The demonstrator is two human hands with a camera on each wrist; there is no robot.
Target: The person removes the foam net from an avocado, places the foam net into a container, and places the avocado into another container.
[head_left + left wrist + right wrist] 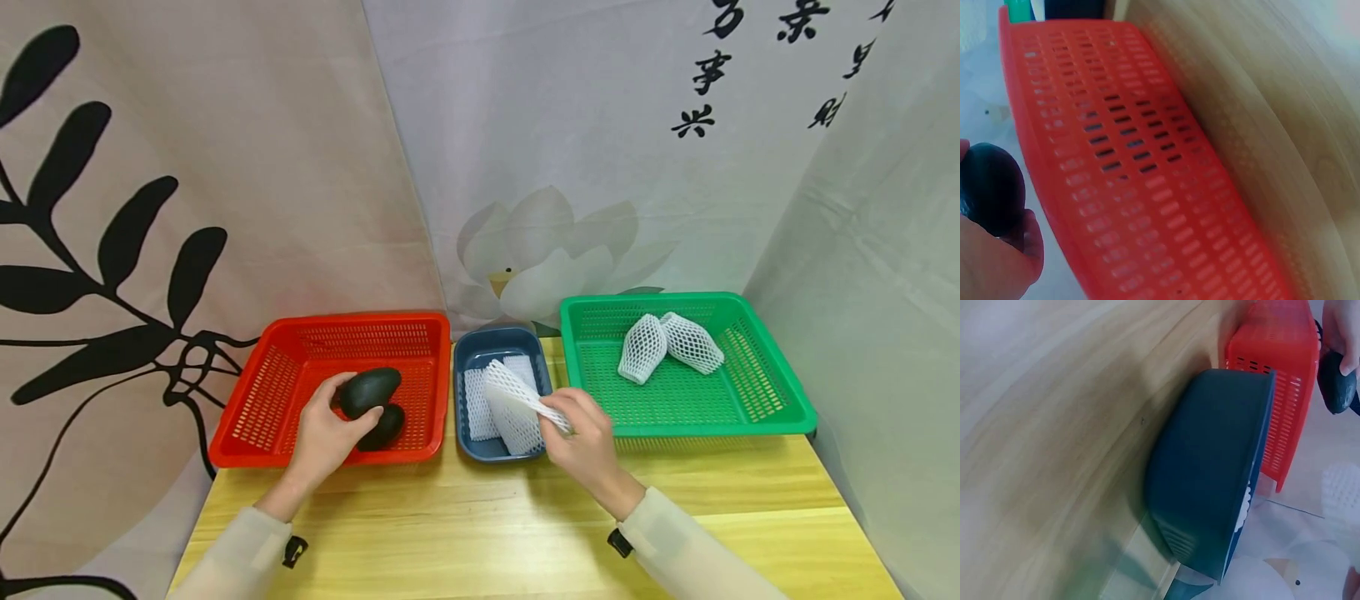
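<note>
My left hand (330,429) grips a dark avocado (370,392) above the red basket (258,450), thumb on its near side. A second dark avocado (384,429) lies in that basket, partly covered by the held one and my thumb. In the left wrist view, the held avocado (991,187) shows beside the basket wall. Over the blue tray (480,454), my right hand (581,437) pinches one end of a white foam net sleeve (517,387). More foam net sleeves (477,408) lie flat in the tray. The right wrist view catches the held sleeve (1341,494) only faintly.
A green basket (720,430) stands on the right with two puffed-out white foam nets (642,348) inside; their contents are unclear. The red basket, tray and green basket sit side by side on a wooden table (465,533), before a printed cloth backdrop (300,167).
</note>
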